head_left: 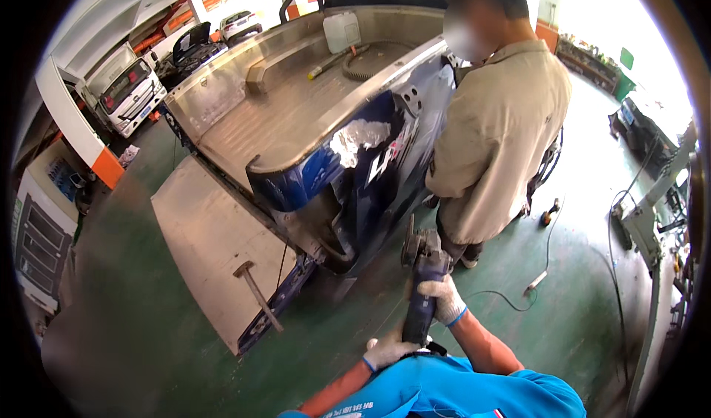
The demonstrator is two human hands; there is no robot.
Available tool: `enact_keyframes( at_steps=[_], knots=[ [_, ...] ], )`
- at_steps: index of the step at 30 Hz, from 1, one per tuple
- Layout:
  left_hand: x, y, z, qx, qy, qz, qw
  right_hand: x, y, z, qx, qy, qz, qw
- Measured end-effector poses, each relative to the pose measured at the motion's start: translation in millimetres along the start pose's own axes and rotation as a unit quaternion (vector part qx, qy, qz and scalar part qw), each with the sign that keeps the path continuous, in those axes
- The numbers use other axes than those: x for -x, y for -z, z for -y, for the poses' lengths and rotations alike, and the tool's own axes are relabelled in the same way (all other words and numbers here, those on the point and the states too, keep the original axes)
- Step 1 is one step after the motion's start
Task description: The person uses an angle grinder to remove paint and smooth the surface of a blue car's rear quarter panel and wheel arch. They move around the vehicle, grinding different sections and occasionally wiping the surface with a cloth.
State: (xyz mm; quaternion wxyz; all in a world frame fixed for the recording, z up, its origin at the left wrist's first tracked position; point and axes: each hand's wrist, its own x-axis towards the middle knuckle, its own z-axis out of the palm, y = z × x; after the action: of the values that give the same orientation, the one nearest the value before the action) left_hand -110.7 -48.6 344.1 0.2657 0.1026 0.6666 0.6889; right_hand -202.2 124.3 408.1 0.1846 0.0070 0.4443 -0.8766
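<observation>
A dark blue angle grinder (422, 296) stands upright in front of my body, its disc and guard pointing away from me. My right hand (446, 299), in a white knit glove, is closed around the upper part of its body near the head. Down at the grinder's rear end, my left hand (389, 351), gloved too, grips it close to my blue shirt; some of its fingers are hidden. Beyond the tool is the torn, crumpled rear corner of a blue pickup (296, 184), with bare metal showing. The disc is apart from the bodywork.
A person in a tan jacket (503, 136) stands just beyond the grinder. The lowered tailgate (200, 233) carries a hammer (258, 296). In the truck bed are a white jug (341, 32) and a hose (355, 64). A cable (507, 303) crosses the green floor.
</observation>
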Motion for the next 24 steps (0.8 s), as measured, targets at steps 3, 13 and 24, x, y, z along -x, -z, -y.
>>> enact_keyframes(
  at_steps=[3,13,24],
  knots=[
    [-6.2,-5.8,-18.2,0.051,0.002,-0.002,0.999,-0.3,-0.9,13.7,-0.004,-0.003,-0.003,1.000],
    [-23.0,-15.5,-33.8,0.151,0.046,-0.097,0.983,-25.9,-16.8,42.9,0.032,-0.007,-0.029,0.999],
    [-45.8,1.3,-33.4,0.092,0.012,-0.079,0.993,-52.0,-25.2,51.1,0.171,0.010,-0.043,0.984]
  ],
)
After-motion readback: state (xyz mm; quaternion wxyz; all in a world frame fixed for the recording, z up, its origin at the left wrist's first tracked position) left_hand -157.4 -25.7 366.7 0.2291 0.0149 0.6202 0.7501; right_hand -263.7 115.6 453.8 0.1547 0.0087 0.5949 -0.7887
